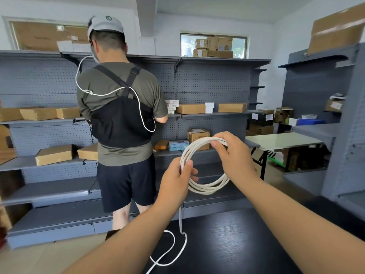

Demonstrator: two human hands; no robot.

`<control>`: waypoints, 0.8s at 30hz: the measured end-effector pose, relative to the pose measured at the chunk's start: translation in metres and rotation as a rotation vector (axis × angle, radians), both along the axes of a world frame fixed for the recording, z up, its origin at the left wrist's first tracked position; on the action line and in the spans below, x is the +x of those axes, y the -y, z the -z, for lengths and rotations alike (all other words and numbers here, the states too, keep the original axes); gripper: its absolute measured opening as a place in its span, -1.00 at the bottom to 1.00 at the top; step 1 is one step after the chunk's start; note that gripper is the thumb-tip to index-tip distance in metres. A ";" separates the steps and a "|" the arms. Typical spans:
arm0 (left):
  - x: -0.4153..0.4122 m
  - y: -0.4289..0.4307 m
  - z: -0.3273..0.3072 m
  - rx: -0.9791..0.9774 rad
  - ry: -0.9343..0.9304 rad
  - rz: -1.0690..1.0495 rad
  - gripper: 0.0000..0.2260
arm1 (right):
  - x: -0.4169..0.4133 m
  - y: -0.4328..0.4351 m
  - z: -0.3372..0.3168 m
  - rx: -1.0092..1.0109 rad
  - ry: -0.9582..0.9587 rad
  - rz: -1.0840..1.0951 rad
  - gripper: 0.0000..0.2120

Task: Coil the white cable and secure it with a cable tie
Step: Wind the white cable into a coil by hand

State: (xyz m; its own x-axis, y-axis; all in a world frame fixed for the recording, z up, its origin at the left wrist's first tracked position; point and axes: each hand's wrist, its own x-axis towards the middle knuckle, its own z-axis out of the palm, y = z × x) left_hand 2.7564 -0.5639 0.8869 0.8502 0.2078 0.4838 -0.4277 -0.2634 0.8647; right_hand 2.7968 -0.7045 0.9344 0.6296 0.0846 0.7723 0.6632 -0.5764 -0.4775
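white coil (207,187) pinched at its side by left hand (177,178), on top by right hand (235,155); the slack (180,220) should be wound in matching loops.

The cable (205,186) is hanging coiled above the far edge of the table (246,244), between two hands: the left hand (175,182) is pinching its left side and the right hand (235,155) is gripping its top. Its loose end (173,252) is dropping from the left hand and lying looped near the table's left edge. Behind the table, a person (122,107) is standing before the shelving (213,84), with boxes (190,108) sitting on its shelves. A side table (280,140) is standing between the shelving's right end and a second rack (316,91).
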 end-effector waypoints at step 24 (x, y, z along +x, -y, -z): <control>0.029 0.005 -0.036 1.283 0.035 -0.296 -0.70 | 0.008 0.011 0.027 -0.318 -0.246 -0.100 -0.78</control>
